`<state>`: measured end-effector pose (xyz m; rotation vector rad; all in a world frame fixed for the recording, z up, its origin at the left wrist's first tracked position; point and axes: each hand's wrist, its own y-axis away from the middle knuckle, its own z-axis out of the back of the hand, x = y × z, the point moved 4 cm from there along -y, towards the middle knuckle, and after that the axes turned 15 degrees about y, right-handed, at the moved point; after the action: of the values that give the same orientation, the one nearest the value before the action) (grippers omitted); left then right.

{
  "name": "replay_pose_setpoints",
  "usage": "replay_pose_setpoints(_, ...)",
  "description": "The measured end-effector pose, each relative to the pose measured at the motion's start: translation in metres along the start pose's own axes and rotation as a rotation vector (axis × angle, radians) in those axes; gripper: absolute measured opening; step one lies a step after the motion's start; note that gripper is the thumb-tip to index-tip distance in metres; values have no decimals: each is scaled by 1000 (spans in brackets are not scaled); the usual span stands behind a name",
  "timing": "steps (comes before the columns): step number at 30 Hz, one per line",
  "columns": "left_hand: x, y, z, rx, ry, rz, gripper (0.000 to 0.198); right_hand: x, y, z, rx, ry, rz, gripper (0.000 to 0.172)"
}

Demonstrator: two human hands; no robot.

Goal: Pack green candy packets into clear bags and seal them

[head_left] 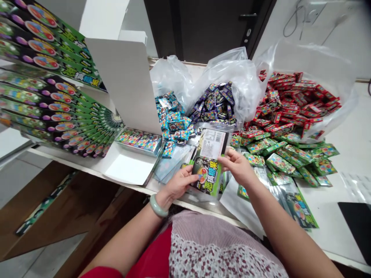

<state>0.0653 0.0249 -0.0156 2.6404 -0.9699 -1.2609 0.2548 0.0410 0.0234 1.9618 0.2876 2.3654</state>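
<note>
Between my two hands is a clear plastic bag (209,154) with a printed green and black card in it, held up over the table's front edge. My left hand (180,181) pinches its lower left side, thumb on the front. On the right side, my right hand (236,164) grips the edge between thumb and fingers. Just behind the bag lie small blue candy packets (176,125) and purple candy packets (216,102). Green candy packets (285,158) are heaped right of my right hand. Whether the bag contains anything besides the card, I cannot tell.
An open white box (127,166) holding a row of packets stands at left, beside fanned stacks of printed green cards (78,127). Red candy packets (292,104) spill from a clear bag at right. More bagged cards (298,208) lie near the front. Cardboard (66,216) is below the table.
</note>
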Motion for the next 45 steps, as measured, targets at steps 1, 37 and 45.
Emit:
replay_pose_setpoints(1,-1,-2,-2,2,-24,-14,38,-2,1,-1,2,33,14,29)
replay_pose_setpoints(37,-52,-9,-19,-21,-462,-389,14,8,33,3,-129,192,167,15)
replay_pose_setpoints(45,-57,-1,-31,-36,-600,-405,11,28,36,6,-45,506,321,4)
